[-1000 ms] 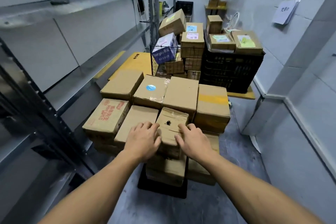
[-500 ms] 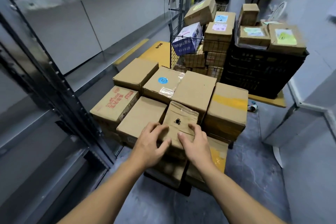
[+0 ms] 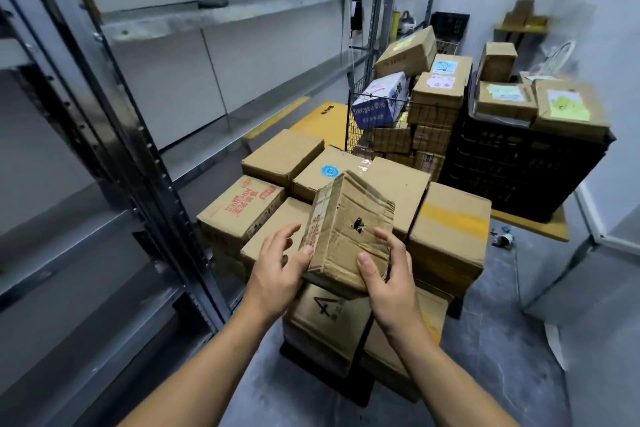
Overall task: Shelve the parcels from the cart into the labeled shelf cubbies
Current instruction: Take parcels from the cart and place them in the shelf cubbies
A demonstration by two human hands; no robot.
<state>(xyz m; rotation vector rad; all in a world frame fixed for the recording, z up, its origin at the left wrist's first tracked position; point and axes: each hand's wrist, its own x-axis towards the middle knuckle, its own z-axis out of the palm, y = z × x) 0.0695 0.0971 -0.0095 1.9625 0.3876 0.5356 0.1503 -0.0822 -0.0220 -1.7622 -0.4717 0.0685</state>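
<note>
Head view: the small parcel [image 3: 349, 229], on the cart stack [image 3: 450, 218] a moment ago, now tilts above it. Right hand [image 3: 388, 277] fingers clasp it; left hand [image 3: 277, 274] fingers loose, thumb steadying. Shelving likely follows.

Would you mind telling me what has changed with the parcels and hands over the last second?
The small holed box has come up off the stack toward the person and tilted. The right hand, earlier resting on its top, now grips its near right corner; the left hand only touches its left edge with the thumb. The stack and the shelves stayed put.
</note>
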